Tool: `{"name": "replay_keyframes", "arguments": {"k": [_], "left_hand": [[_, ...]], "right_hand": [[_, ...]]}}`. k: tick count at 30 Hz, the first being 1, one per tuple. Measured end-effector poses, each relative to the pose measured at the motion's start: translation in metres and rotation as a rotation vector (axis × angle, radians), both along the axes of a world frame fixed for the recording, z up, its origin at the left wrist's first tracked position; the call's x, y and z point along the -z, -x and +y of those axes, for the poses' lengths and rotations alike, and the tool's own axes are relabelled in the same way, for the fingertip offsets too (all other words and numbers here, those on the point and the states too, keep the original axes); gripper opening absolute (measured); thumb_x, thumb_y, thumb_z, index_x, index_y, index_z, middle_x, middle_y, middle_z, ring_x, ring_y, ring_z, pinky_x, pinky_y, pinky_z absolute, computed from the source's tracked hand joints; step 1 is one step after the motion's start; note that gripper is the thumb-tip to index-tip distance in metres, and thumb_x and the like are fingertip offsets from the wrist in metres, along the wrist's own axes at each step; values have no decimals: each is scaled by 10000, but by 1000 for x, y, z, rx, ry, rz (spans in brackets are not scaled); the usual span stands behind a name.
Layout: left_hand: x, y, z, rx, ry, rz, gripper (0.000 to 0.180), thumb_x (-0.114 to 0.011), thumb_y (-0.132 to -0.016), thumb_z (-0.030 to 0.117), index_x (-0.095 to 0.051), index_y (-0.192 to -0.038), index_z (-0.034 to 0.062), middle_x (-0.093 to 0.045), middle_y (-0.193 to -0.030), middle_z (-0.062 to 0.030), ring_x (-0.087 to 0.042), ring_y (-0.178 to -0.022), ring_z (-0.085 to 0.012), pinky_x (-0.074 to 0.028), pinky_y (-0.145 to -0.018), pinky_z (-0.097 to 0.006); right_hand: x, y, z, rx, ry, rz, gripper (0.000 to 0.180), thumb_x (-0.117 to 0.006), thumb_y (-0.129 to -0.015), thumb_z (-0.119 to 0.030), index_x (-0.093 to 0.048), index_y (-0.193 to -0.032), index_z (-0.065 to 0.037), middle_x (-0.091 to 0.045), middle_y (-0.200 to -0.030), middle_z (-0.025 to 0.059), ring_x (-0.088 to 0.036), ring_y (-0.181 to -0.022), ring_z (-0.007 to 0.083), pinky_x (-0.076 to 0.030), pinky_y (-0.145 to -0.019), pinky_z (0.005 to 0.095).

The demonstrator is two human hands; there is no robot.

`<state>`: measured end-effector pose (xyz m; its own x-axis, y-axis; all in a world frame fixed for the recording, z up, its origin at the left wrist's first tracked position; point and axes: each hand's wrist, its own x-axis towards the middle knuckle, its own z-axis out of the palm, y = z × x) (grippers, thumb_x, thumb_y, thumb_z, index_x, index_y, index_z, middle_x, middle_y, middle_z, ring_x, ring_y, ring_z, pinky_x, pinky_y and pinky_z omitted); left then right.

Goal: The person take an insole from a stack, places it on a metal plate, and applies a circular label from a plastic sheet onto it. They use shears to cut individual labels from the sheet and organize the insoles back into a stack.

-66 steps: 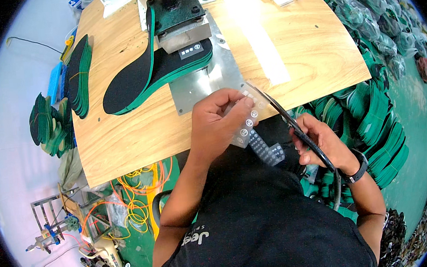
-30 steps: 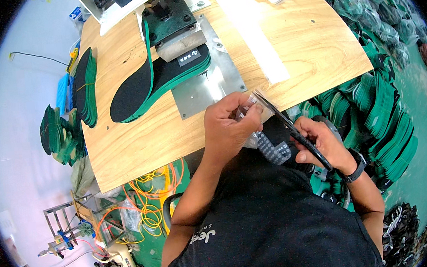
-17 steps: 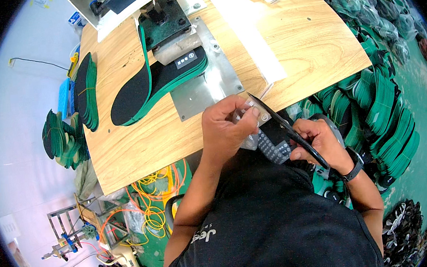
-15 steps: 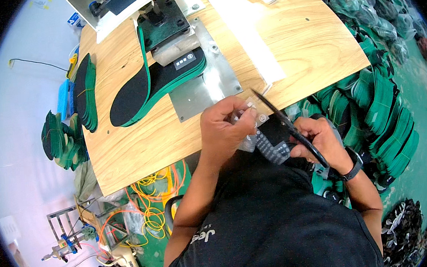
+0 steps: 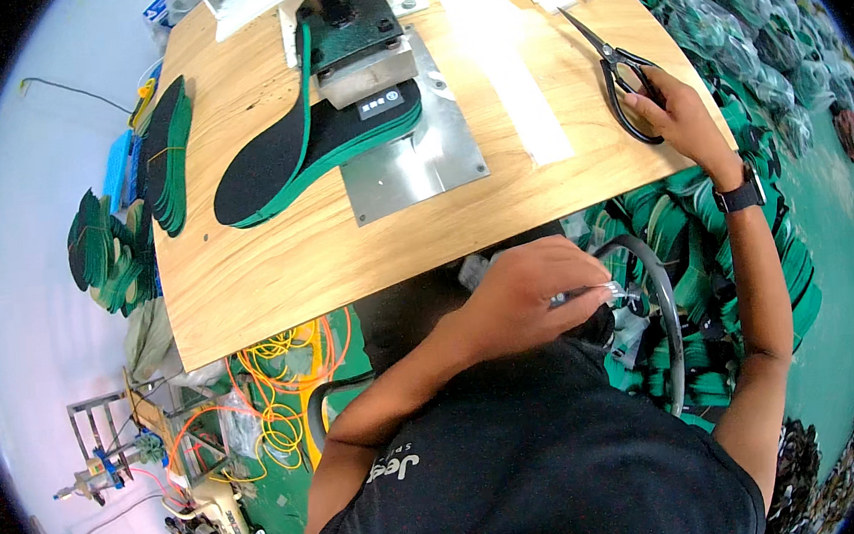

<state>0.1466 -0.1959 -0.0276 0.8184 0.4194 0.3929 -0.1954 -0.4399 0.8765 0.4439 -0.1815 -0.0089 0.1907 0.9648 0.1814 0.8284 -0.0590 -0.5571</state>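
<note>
Scissors (image 5: 610, 54) in right grip (image 5: 688, 114), fingers (image 5: 661, 80) loosely curled

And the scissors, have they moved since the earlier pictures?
Yes. Judged against the metal plate, the scissors, in the right hand, have moved to the right and farther forward.

Along the near edge of the tabletop (image 5: 258, 280) there is a wide lane of bare wood, where a hand could pass in front of the metal plate (image 5: 420, 177). In the far middle, the press (image 5: 354, 34) blocks the way, and the stacked insoles (image 5: 255, 185) under it extend to the left. A banded bundle (image 5: 172, 151) narrows the left side. Between plate and scissors (image 5: 610, 55) another passage exists, but the right hand (image 5: 681, 111) occupies the right edge.
</note>
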Motion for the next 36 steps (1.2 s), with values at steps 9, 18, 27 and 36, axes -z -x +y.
{"name": "replay_keyframes", "arguments": {"k": [9,18,27,36], "left_hand": [[-3,31,20,-465,682,-154,96,-626,-821,-12,-665,-906,-31,-678,-859,-110,-646,-734,-153,-527,-667,-270],[-2,45,28,-627,375,-317,116,-640,-817,-19,-616,-928,-42,-648,-858,-101,-615,-762,-158,-490,-709,-260],[-58,131,138,-939,-769,417,761,-800,-615,357,-522,-1234,13,-449,-1318,-206,-430,-1212,-354,-399,-963,-403],[-41,136,193,-598,-208,582,675,-803,-640,263,-557,-1215,9,-615,-1142,-161,-568,-1086,-214,-406,-955,-311]], "right_hand": [[22,-5,32,153,-406,-356,208,-651,-806,-120,-578,-945,16,-603,-969,191,-568,-924,361,-455,-792,409],[7,178,-34,-481,-188,443,157,-696,-782,-85,-606,-897,-29,-593,-793,135,-584,-703,290,-460,-610,344],[-1,205,-22,-323,-82,725,125,-611,-874,-86,-608,-803,16,-587,-654,89,-555,-568,156,-427,-528,262],[18,222,-9,-305,8,859,142,-599,-892,-101,-617,-824,23,-592,-656,45,-538,-569,93,-427,-522,228]]}}
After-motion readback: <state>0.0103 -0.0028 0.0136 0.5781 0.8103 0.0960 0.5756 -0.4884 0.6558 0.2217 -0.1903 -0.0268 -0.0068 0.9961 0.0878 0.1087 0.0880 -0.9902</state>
